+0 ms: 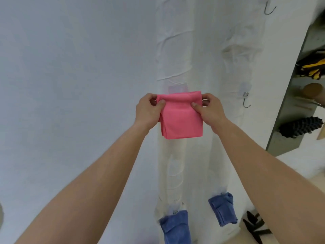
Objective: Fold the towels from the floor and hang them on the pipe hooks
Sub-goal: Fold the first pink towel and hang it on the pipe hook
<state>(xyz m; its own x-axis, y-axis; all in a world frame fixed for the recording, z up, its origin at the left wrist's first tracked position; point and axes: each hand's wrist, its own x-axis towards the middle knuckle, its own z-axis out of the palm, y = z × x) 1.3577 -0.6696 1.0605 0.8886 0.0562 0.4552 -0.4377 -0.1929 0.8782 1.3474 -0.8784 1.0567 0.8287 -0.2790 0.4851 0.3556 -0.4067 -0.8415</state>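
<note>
A folded pink towel (181, 118) hangs against the left white wrapped pipe (173, 50), its top fold level with a clear adhesive hook pad just above it. My left hand (149, 111) pinches the towel's upper left corner, and my right hand (208, 110) pinches the upper right corner. The hook behind the towel is hidden. On the right pipe (242, 41) an empty metal hook (245, 100) hangs at the same height, and another empty hook (269, 7) sits near the top. Lower down, two folded blue towels (176, 226) (223, 207) hang, one on each pipe.
A plain white wall (70, 85) fills the left side. At the right stands a grey shelf unit (288, 110) holding a black-and-yellow item (313, 67), a brown round object (312, 93) and a dark knobbly bundle (300, 126). A black strap (256, 226) lies on the floor at bottom right.
</note>
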